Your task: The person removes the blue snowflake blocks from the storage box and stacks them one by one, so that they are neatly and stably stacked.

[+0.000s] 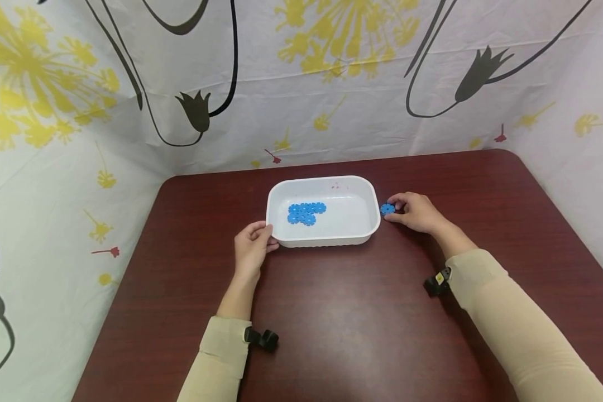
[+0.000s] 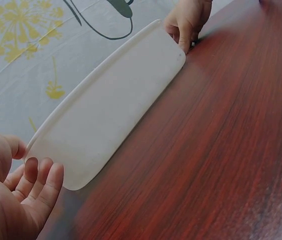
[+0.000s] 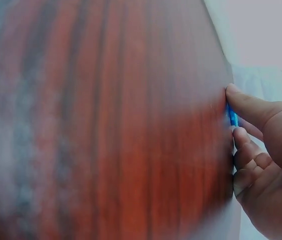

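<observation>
A white plastic tray (image 1: 326, 242) stands on the table, with several blue notched discs (image 1: 294, 218) lying flat in its left half. My left hand (image 1: 252, 248) holds the tray's front left corner, its thumb at the rim and the fingers against the outer wall, as the left wrist view also shows. Just beyond the right end of the tray, my right hand (image 1: 418, 213) pinches one blue notched disc (image 1: 387, 209) between thumb and fingers, low over the table. From the right wrist, only a thin blue edge of that disc (image 3: 232, 118) shows.
The dark red-brown wooden table (image 1: 331, 312) has rounded far corners. Behind it and along both sides hangs a white cloth (image 1: 352, 123) with yellow and grey flower prints. Each wrist wears a small black camera (image 1: 262, 338) over a beige sleeve.
</observation>
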Action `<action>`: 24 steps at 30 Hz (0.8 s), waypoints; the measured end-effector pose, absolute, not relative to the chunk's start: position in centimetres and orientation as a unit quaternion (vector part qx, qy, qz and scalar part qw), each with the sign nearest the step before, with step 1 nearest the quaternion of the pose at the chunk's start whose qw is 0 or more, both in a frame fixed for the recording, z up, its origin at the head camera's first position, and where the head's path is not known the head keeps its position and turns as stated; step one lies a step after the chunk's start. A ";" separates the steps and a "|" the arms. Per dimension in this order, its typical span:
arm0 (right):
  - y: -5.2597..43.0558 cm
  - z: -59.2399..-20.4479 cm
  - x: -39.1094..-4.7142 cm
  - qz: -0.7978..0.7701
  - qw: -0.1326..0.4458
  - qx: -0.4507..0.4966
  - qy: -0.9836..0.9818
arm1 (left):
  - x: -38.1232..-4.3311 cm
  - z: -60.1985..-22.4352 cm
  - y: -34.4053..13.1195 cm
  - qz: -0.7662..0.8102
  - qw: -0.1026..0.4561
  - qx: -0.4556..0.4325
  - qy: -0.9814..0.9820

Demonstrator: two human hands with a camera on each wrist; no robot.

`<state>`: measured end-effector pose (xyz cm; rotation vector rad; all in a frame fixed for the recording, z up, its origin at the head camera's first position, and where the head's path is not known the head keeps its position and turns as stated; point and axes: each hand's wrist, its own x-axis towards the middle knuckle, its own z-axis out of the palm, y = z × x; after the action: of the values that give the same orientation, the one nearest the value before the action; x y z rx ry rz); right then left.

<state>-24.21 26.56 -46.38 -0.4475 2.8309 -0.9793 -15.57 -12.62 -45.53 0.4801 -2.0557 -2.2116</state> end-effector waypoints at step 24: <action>20.5 -40.6 -25.7 -0.478 -0.030 -0.112 0.871 | -15.6 -45.7 -12.5 -0.724 0.053 0.154 -0.670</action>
<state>-25.71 20.46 -40.60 -0.3583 2.7884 -1.5299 -15.57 -12.52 -45.68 0.4687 -2.0358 -2.2020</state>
